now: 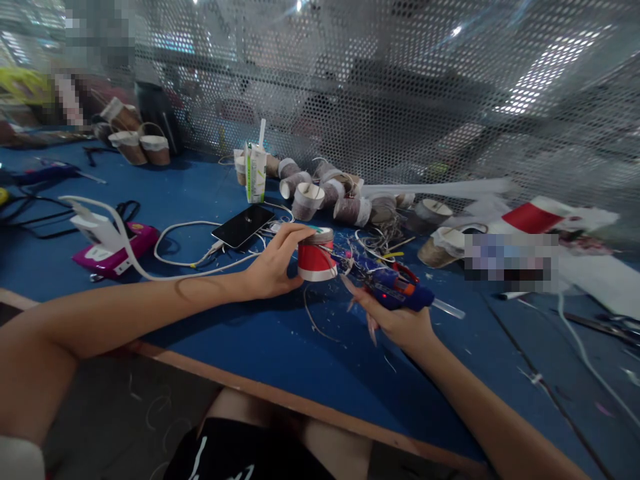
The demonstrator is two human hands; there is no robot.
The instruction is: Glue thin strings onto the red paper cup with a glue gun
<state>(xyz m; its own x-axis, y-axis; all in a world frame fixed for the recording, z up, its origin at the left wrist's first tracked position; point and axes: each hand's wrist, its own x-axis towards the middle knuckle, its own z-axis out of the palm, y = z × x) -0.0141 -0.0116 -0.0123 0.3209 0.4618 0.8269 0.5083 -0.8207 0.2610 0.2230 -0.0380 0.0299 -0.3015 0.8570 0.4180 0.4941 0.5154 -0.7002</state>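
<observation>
In the head view, the left hand (274, 265) is curled around a small red paper cup with a white base band and a grey wrapped rim (316, 255), thumb and fingers closed on its side; the cup stands upside down on the blue table top (260, 340), near the middle of the table just in front of the person. The right hand (400, 320) is wrapped shut around the grip of one blue hot-glue gun with an orange trigger (395, 285), whose nozzle points left and lies just beside the cup's wall; a clear glue stick juts out of the gun's back end. Behind the cup lies one black smartphone (243, 225), face up, with a white cable (185, 250) plugged into it. One white-and-green drink carton with a straw (256, 172) stands upright further back. To the right of the carton a loose heap of grey-wrapped paper cups (325, 193) lies on its sides; about eight can be counted, though blur makes the number uncertain. Three more brown wrapped cups (135, 137) sit at the far left by the perforated metal screen (400, 87). One pink-and-white device (113, 247) rests at the left, well apart from both hands.
</observation>
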